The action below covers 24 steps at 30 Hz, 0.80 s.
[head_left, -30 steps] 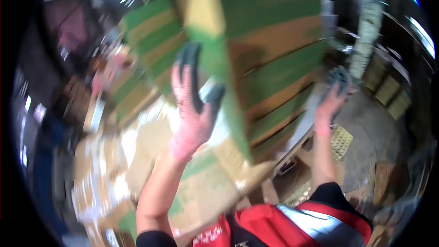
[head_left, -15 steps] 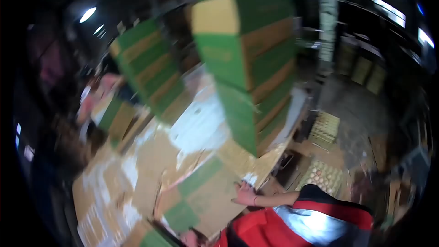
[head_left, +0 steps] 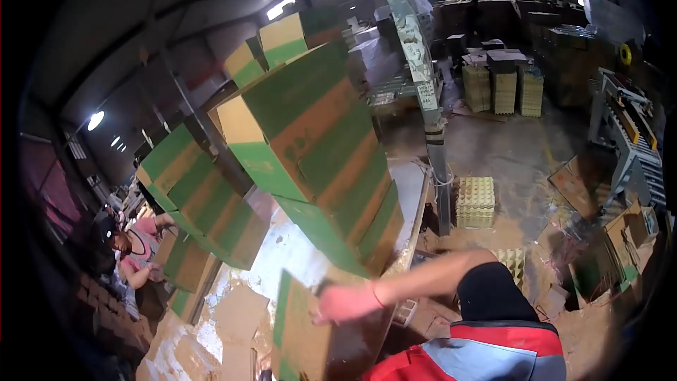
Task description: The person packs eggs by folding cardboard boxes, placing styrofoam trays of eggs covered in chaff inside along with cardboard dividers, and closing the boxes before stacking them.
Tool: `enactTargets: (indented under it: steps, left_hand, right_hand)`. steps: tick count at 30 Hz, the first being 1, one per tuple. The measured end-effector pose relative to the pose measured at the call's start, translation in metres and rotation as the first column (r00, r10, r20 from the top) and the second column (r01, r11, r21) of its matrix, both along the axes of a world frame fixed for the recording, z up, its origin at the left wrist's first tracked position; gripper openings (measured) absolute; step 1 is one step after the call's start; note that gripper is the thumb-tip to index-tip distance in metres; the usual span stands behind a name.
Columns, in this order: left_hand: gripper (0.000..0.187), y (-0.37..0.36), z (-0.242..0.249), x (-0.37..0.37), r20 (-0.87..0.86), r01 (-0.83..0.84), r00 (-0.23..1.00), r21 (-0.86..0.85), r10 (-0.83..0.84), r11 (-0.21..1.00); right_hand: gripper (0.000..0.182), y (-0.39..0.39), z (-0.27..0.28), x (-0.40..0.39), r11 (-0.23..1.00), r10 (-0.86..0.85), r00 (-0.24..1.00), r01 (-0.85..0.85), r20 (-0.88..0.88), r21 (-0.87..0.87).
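A green-and-brown cardboard carton (head_left: 303, 339) stands raised at the near edge of the table, its green side panel to the left. My right hand (head_left: 347, 302) reaches across its upper part, fingers pointing left and overlapping the cardboard. Motion smears those fingers, so I cannot tell whether they grip the carton. My left hand is out of view. Just beyond my right hand rises a tall stack of green-and-brown cartons (head_left: 328, 148).
A second carton stack (head_left: 201, 197) stands farther left, with a person (head_left: 137, 250) beside it. Brown cardboard pieces (head_left: 236, 317) lie on the white-patched table (head_left: 278, 240). To the right are egg trays (head_left: 476, 201), a pillar (head_left: 427, 99) and a roller conveyor (head_left: 638, 155).
The carton lay flat on the table and now stands raised. My right hand has moved from the table edge onto it. My left hand has left the view, and the camera has turned rightward.
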<state>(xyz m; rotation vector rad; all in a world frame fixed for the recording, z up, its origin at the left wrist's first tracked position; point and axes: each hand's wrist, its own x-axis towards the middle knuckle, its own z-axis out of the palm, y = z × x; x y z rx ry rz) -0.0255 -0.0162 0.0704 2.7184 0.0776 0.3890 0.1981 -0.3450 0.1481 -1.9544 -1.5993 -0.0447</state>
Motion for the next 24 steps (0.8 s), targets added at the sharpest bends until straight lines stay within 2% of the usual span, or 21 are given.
enactTargets:
  steps: [1,2,3,4,5,6,7,8,9,10,11,12,15,18,19,20,22,23,24]
  left_hand:
    - [0.044,-0.045,0.058,0.012,-0.019,0.071,0.997,-0.006,-0.071,0.997]
    - [0.042,-0.073,0.095,0.026,-0.02,0.135,0.991,0.047,-0.134,0.99]
    - [0.041,-0.069,0.088,0.043,0.046,0.114,0.99,0.269,-0.132,0.956]
    - [0.039,-0.064,0.087,0.064,0.123,0.078,0.981,0.477,-0.154,0.876]
    - [0.04,-0.064,0.099,0.079,0.105,0.073,0.987,0.374,-0.12,0.924]
    - [0.044,-0.052,0.091,0.099,0.088,0.029,0.994,0.364,-0.065,0.931]
    - [0.046,-0.037,0.076,0.12,0.133,0.026,0.987,0.407,-0.087,0.913]
    - [0.048,-0.031,0.067,0.138,0.178,0.011,0.979,0.448,-0.102,0.894]
    - [0.05,-0.04,0.069,0.148,0.209,-0.041,0.975,0.492,-0.072,0.87]
    - [0.052,-0.05,0.073,0.151,0.23,-0.084,0.972,0.534,-0.049,0.841]
    - [0.054,-0.057,0.073,0.154,0.252,-0.125,0.967,0.575,-0.029,0.808]
    - [0.059,-0.052,0.068,0.154,0.141,-0.103,0.99,0.566,0.027,0.818]
    - [0.062,-0.05,0.067,0.12,0.195,0.006,0.972,0.542,-0.133,0.841]
    - [0.069,-0.073,0.066,0.093,0.254,-0.039,0.961,0.515,-0.109,0.856]
    - [0.072,-0.079,0.068,0.086,0.26,-0.06,0.961,0.528,-0.094,0.847]
    - [0.069,-0.081,0.071,0.083,0.273,-0.077,0.96,0.487,-0.067,0.87]
    - [0.056,-0.076,0.066,0.077,0.302,-0.105,0.952,0.493,-0.057,0.864]
    - [0.041,-0.068,0.05,0.075,0.339,-0.1,0.939,0.447,-0.064,0.889]
    - [0.037,-0.069,0.055,0.075,0.306,-0.002,0.939,0.46,-0.156,0.888]
  right_hand:
    - [0.021,0.0,0.001,0.029,0.997,0.039,0.949,-0.056,0.313,0.045]
    - [0.027,-0.002,0.018,0.053,0.989,0.136,0.951,-0.145,0.277,0.015]
    - [0.033,0.004,0.036,0.072,0.891,0.013,1.0,-0.004,0.017,-0.455]
    - [0.037,-0.005,0.057,0.072,0.826,-0.155,0.946,-0.033,-0.283,-0.563]
    - [0.041,-0.008,0.062,0.079,0.816,-0.123,0.967,-0.029,-0.223,-0.578]
    - [0.046,-0.009,0.061,0.085,0.805,-0.102,0.981,-0.017,-0.166,-0.593]
    - [0.051,-0.004,0.049,0.094,0.849,-0.064,0.995,0.092,0.072,-0.52]
    - [0.057,0.006,0.037,0.106,0.888,-0.033,0.95,0.171,0.312,-0.426]
    - [0.061,0.021,0.045,0.098,0.967,-0.125,0.958,0.175,0.256,-0.182]
    - [0.065,0.035,0.047,0.085,0.978,-0.205,0.964,0.195,0.169,0.072]
    - [0.063,0.058,0.023,0.082,0.983,-0.168,0.977,0.176,0.129,-0.053]
    - [0.062,0.078,-0.001,0.081,0.976,-0.126,0.988,0.139,0.084,-0.169]
    - [0.067,0.071,0.027,0.076,0.883,-0.125,0.989,0.075,-0.08,-0.464]
    - [0.066,0.07,0.033,0.072,0.89,-0.137,0.986,0.082,-0.092,-0.449]
    - [0.068,0.075,0.039,0.079,0.888,-0.104,0.986,0.032,-0.133,-0.459]
    - [0.078,0.102,0.012,0.105,0.881,-0.146,0.968,0.034,-0.203,-0.472]
    - [0.091,0.107,0.032,0.1,0.789,-0.303,0.943,0.168,-0.136,-0.592]
    - [0.088,0.108,0.043,0.087,0.788,-0.247,0.969,0.216,0.025,-0.577]
    - [0.086,0.109,0.054,0.074,0.789,-0.197,0.961,0.272,0.192,-0.551]
